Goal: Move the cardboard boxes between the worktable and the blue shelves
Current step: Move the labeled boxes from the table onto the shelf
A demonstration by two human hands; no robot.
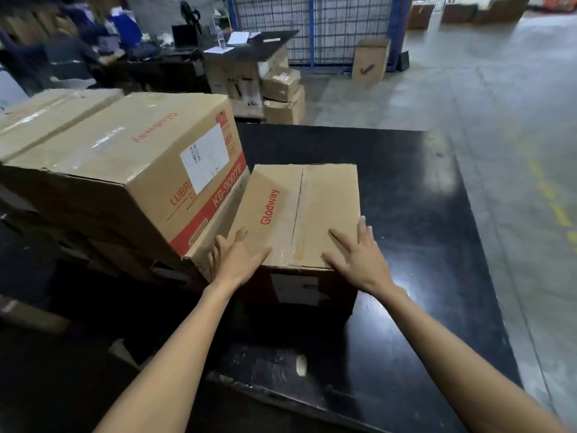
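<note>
A small taped cardboard box (299,210) with red "Glodway" lettering stands on the black worktable (412,195). My left hand (235,260) lies with spread fingers over the box's near left corner. My right hand (359,257) rests flat on its near right top edge, fingers apart. Neither hand has closed around the box. A larger "Glodway" box (131,170) with a white label and red stripe is stacked on other boxes at the left, touching the small box's left side.
More cardboard boxes (46,117) sit behind the large one at far left. A cluttered desk (249,45), stacked boxes (281,95) and a blue wire-mesh rack (315,23) stand at the back. A lone box (370,60) stands on the concrete floor.
</note>
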